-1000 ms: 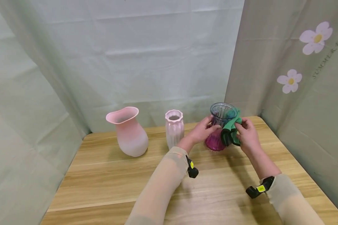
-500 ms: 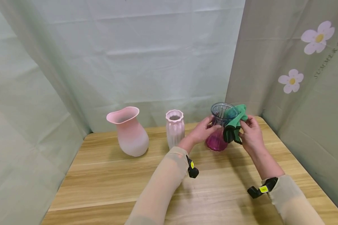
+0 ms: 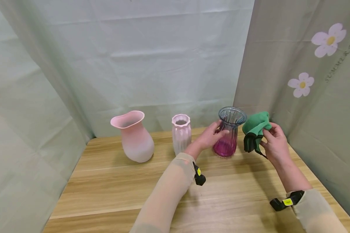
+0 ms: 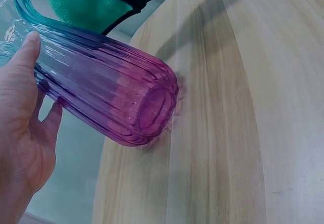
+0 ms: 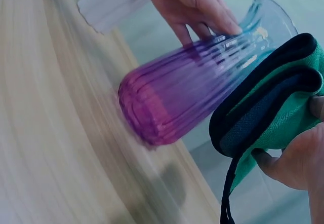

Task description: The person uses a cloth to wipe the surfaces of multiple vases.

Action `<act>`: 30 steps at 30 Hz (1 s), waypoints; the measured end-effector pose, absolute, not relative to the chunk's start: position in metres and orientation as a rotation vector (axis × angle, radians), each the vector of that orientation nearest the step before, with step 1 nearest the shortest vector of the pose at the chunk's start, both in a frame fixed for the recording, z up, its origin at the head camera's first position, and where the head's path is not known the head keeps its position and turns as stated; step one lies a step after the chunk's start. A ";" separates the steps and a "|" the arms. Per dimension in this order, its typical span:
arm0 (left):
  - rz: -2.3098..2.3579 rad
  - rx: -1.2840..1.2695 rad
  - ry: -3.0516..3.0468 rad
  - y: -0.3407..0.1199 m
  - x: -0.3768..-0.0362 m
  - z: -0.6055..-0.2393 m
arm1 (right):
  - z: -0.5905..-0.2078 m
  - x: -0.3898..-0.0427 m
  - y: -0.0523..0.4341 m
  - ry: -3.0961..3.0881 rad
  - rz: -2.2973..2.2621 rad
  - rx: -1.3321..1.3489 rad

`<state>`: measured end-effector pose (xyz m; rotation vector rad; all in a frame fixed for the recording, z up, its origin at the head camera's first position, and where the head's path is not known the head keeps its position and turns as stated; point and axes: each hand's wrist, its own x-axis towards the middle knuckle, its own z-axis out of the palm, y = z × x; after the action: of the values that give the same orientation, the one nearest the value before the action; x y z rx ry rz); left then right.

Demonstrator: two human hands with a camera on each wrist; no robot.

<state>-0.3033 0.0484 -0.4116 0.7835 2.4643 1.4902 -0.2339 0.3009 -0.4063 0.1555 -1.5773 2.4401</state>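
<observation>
A ribbed glass vase (image 3: pixel 228 132), blue at the top and magenta at the base, stands on the wooden table (image 3: pixel 134 187) at the back right. My left hand (image 3: pixel 211 136) grips its neck, thumb and fingers curled round the glass (image 4: pixel 101 87). My right hand (image 3: pixel 275 142) holds a folded green cloth (image 3: pixel 255 127) with a dark edge, now just right of the vase and apart from it. In the right wrist view the cloth (image 5: pixel 273 107) hangs close beside the vase (image 5: pixel 192 87).
A white ribbed vase (image 3: pixel 180 132) stands left of my left hand, and a pink wide-mouthed vase (image 3: pixel 133 136) stands further left. Pale green curtains close off the back and both sides; the right one (image 3: pixel 309 81) bears flower prints near my right hand.
My right hand has drawn the green cloth off the vase's rim and moved it to the right, away from the glass. The left hand keeps its hold on the vase.
</observation>
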 end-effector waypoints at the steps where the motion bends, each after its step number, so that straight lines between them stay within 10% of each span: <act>1: 1.490 0.785 2.465 0.048 -0.303 -0.412 | -0.407 -0.233 0.303 -1.574 2.445 0.149; 30: 1.619 0.163 2.894 0.095 -0.275 -0.402 | -0.420 -0.229 0.311 -1.639 2.439 0.004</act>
<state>-0.2749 0.0952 -0.4017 0.1628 2.8937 1.6190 -0.2294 0.3113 -0.4202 0.0040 -1.6388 2.4393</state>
